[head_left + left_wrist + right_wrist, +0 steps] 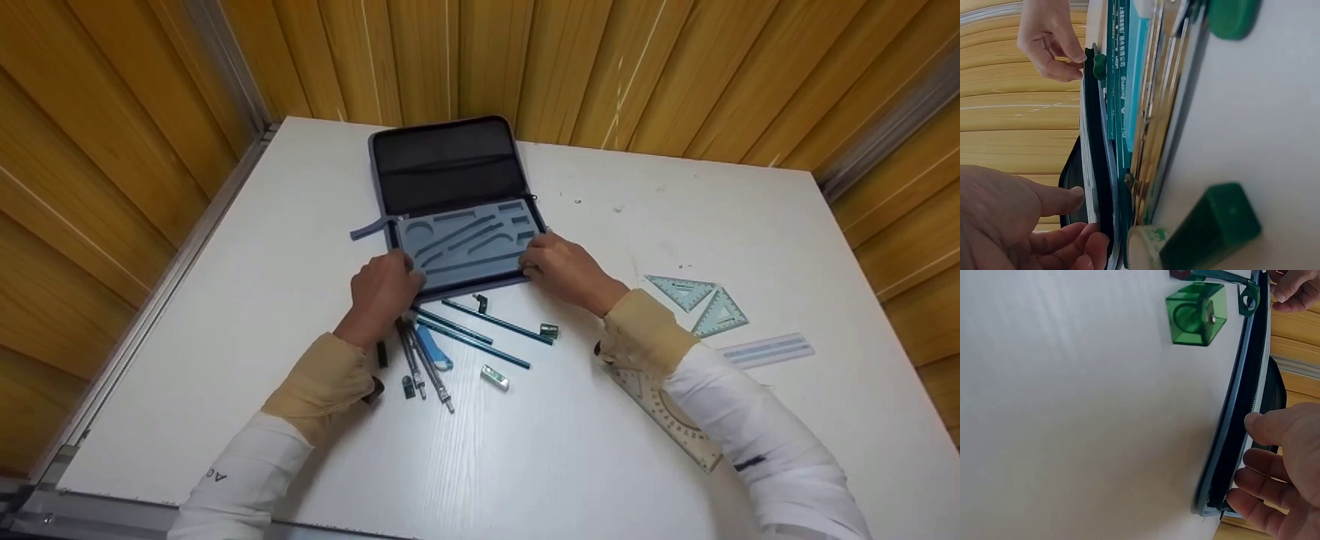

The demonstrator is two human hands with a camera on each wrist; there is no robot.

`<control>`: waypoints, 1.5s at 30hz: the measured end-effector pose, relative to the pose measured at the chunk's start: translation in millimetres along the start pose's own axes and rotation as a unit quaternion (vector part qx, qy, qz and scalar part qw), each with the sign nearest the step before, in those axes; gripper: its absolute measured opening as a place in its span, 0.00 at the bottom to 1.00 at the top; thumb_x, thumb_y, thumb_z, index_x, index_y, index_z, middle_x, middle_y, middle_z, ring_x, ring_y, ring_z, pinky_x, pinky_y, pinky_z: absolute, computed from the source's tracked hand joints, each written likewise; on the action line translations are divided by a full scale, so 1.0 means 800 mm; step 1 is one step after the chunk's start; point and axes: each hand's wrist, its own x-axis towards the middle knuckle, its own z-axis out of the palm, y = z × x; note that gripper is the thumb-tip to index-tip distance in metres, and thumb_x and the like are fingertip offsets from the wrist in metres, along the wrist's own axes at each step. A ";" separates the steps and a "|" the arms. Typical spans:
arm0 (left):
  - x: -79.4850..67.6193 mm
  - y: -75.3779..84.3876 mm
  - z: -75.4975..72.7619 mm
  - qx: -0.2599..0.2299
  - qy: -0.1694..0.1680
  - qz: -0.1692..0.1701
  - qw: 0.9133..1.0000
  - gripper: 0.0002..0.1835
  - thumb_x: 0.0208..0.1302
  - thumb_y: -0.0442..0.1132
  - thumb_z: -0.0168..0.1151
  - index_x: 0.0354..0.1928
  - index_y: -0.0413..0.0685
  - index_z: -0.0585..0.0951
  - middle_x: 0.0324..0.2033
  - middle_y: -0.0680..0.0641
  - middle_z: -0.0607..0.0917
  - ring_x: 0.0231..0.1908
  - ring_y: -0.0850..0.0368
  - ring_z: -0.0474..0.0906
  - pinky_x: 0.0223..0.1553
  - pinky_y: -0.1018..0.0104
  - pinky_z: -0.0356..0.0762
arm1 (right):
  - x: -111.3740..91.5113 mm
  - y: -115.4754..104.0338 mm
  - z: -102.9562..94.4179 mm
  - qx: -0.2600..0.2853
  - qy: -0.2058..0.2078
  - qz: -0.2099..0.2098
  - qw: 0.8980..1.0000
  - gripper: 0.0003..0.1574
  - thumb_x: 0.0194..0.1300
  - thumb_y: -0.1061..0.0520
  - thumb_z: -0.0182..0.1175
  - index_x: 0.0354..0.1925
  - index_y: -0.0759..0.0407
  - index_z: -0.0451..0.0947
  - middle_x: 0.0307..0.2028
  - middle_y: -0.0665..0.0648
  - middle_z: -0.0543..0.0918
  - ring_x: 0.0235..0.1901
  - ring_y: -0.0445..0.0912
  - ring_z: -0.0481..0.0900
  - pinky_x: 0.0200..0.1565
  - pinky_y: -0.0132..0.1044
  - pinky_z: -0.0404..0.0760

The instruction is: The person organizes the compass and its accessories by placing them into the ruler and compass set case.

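Observation:
A zipped case (450, 161) lies open with its dark lid folded back. In its base sits a blue-grey insert tray (442, 232) with shaped hollows. My left hand (384, 289) pinches the tray's near left corner. At the near right corner, my right hand (564, 268) grips the edge between thumb and fingers; the right wrist view shows that thumb (1264, 430) on the rim. Just in front of the case lie green pencils (472, 345), two metal compasses (435, 375), a light-blue tool (433, 349), a green sharpener (549, 330) and an eraser (495, 377).
On the right are two set squares (721, 313), a ruler (772, 350) and a protractor (675, 416), partly under the right forearm. A small dark green piece (409, 387) is beside the compasses, and a black compass attachment (481, 303) near the case. Wood-patterned panels (487, 60) rise behind the white table.

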 end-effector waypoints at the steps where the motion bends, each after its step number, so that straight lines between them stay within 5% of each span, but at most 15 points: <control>1: 0.000 0.000 0.000 0.002 -0.002 -0.002 1.000 0.17 0.72 0.43 0.63 0.53 0.36 0.82 0.41 0.40 0.87 0.37 0.47 0.83 0.40 0.51 0.79 | 0.000 0.000 0.001 0.000 0.000 0.002 1.000 0.06 0.69 0.65 0.66 0.44 0.63 0.88 0.44 0.62 0.83 0.46 0.55 0.80 0.50 0.50 0.80; 10: 0.004 0.001 0.001 0.047 -0.004 -0.005 0.999 0.18 0.71 0.43 0.65 0.55 0.37 0.82 0.43 0.39 0.88 0.40 0.45 0.84 0.42 0.48 0.79 | 0.004 -0.001 0.007 -0.002 -0.006 0.005 1.000 0.05 0.69 0.66 0.66 0.42 0.66 0.87 0.42 0.62 0.86 0.44 0.56 0.79 0.50 0.50 0.79; 22: 0.014 0.009 -0.006 0.041 -0.023 -0.005 0.999 0.16 0.67 0.38 0.66 0.52 0.35 0.84 0.42 0.38 0.88 0.40 0.43 0.84 0.44 0.47 0.79 | 0.000 -0.002 0.002 0.005 -0.011 0.013 1.000 0.06 0.69 0.67 0.65 0.43 0.66 0.87 0.43 0.62 0.87 0.45 0.56 0.80 0.50 0.49 0.80; 45: 0.040 0.042 0.015 0.037 -0.059 0.002 0.998 0.16 0.69 0.37 0.64 0.56 0.37 0.82 0.46 0.38 0.87 0.41 0.46 0.83 0.43 0.51 0.80 | -0.050 0.028 -0.028 0.094 -0.093 0.031 0.991 0.19 0.71 0.76 0.55 0.52 0.66 0.86 0.50 0.61 0.85 0.55 0.55 0.80 0.60 0.49 0.78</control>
